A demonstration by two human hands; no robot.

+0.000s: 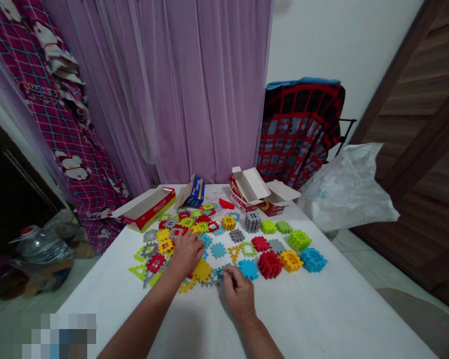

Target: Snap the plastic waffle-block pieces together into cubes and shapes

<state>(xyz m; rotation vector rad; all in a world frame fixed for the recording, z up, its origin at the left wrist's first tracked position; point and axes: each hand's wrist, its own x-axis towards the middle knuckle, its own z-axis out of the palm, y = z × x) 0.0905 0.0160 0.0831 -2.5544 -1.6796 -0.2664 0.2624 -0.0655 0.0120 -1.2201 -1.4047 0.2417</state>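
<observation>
My left hand (187, 252) lies over a spread of mixed plastic pieces, its fingers apart near a yellow piece. My right hand (239, 293) is curled at the near side of the pieces, its fingertips touching or just beside a grey-blue piece (220, 273). Between the hands lies a dark yellow piece (202, 270). A flat blue piece (249, 269) sits just beyond my right hand. Farther right are a red stack (270, 264), a yellow stack (291, 261) and a blue stack (313, 260). A grey stack (253, 222) stands farther back.
At the back of the white table (307, 314) are an open red box (149, 209), a blue box (196, 192) and more open boxes (249, 189). A clear plastic bag (351, 189) is at the right edge. A water bottle (41, 245) stands off the table at left.
</observation>
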